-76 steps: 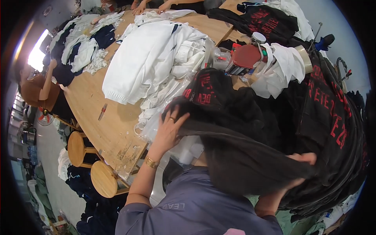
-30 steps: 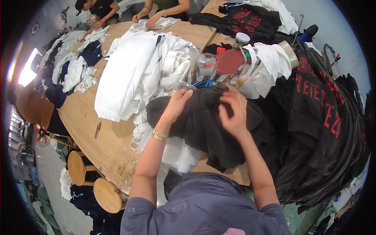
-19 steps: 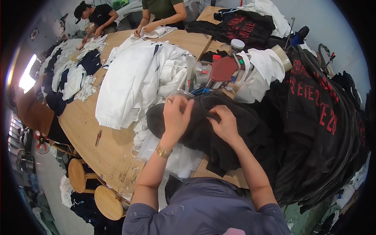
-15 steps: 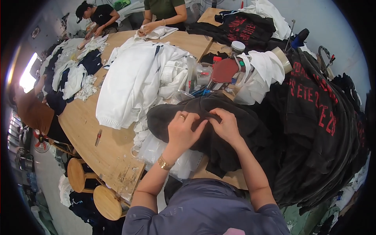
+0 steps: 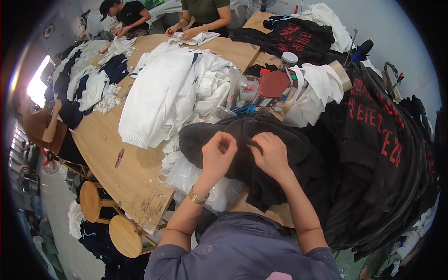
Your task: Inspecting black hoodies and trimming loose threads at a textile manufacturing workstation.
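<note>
A dark grey garment [image 5: 242,130] lies bunched on the table in front of me. Above its left part, my left hand [image 5: 218,156] has thumb and fingers curled together in a pinch. Anything between those fingertips is too small to make out. My right hand [image 5: 271,153] rests over the middle of the same garment, its fingers bent down toward the thumb. What that pinch holds, if anything, is hidden against the dark cloth. A gap of dark cloth shows between the two hands.
White garments [image 5: 158,93] are piled at the left, beside a clear plastic bag [image 5: 205,182]. Beyond the dark garment stand a dark red machine part [image 5: 278,84] and a lidded jar [image 5: 289,58]. Dark printed sweatshirts [image 5: 373,154] heap up at the right. Small red-handled snippers [image 5: 120,157] lie on the table [image 5: 107,140]. Co-workers sit beyond.
My left hand has drawn slightly away from the right, so the gap between their fingertips is wider. The co-worker at far left has raised an arm. The view has shifted a little.
</note>
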